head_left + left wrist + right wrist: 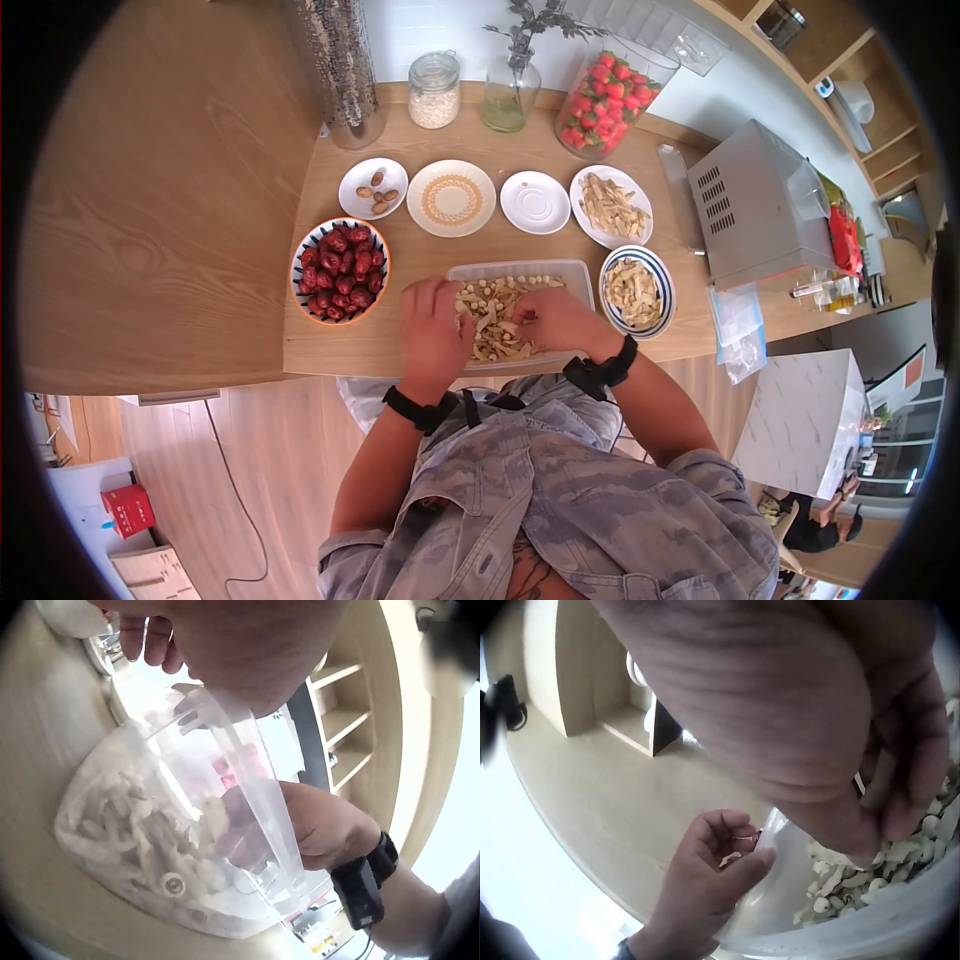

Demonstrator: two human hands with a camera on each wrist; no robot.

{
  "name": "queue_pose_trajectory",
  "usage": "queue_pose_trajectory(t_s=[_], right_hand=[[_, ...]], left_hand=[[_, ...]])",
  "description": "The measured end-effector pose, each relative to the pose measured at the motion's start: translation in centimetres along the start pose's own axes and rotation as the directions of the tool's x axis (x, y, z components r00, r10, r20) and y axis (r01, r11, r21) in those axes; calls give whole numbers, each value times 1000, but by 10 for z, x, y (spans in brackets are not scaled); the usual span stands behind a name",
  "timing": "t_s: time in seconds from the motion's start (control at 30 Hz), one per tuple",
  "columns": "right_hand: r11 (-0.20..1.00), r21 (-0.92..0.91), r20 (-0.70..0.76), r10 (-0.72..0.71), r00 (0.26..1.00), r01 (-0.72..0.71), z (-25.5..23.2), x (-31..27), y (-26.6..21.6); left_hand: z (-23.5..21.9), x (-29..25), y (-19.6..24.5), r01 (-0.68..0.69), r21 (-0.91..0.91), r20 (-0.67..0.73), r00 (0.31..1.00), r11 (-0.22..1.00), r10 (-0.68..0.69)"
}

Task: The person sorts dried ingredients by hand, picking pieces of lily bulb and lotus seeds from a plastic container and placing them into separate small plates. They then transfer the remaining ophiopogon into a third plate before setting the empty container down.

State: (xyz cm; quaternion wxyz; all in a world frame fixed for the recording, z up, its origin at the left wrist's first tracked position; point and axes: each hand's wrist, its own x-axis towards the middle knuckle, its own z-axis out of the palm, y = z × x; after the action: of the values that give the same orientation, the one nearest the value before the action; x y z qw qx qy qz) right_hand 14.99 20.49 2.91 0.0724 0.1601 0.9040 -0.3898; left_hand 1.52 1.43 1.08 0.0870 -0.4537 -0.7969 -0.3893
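A translucent plastic tub (520, 268) stands at the table's front edge, full of dried pale root slices (490, 335) mixed with round cream-coloured seeds (822, 905). My left hand (435, 325) grips the tub's left rim, its thumb on the wall and the other fingers outside. Inside the tub, over the mix, is my right hand (560, 318), which pinches a pale dried slice (882, 780) between thumb and fingers. To the tub's right sits a blue-striped bowl (668, 308) of similar slices, and behind it a white plate (647, 222) of longer slices.
Left stands a bowl (297, 290) of red dates. Behind are a plate (350, 190) with several brown nuts, a patterned plate (450, 198) and a small white saucer (535, 202). A jar (434, 92), vase (510, 95) and strawberry container (610, 105) line the wall. A grey appliance (760, 210) stands right.
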Motion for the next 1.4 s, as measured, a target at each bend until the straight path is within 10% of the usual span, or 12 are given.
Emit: queue_pose_trajectory(t_s=[0.1,0.27,0.57,1.07,1.4], right_hand=[[936,320,100,124,987,-149,-10,-12,5],[346,895,237,168,957,-282,-14,-34,18],[-157,984,81,-58,995,-89,-9,-48,40],[-47,996,76,128,989,-71,-2,-32,30],[-164,978,144,106,984,-126,18,-14,13]], left_hand=[[-5,10,5,-180,90,205,966,980,159],[5,25,13,-345,115,450,854,931,261],[39,38,2,-362,101,696,691,927,194],[15,53,0,28,-294,562,813,955,149],[6,62,22,455,-458,710,704,763,6]])
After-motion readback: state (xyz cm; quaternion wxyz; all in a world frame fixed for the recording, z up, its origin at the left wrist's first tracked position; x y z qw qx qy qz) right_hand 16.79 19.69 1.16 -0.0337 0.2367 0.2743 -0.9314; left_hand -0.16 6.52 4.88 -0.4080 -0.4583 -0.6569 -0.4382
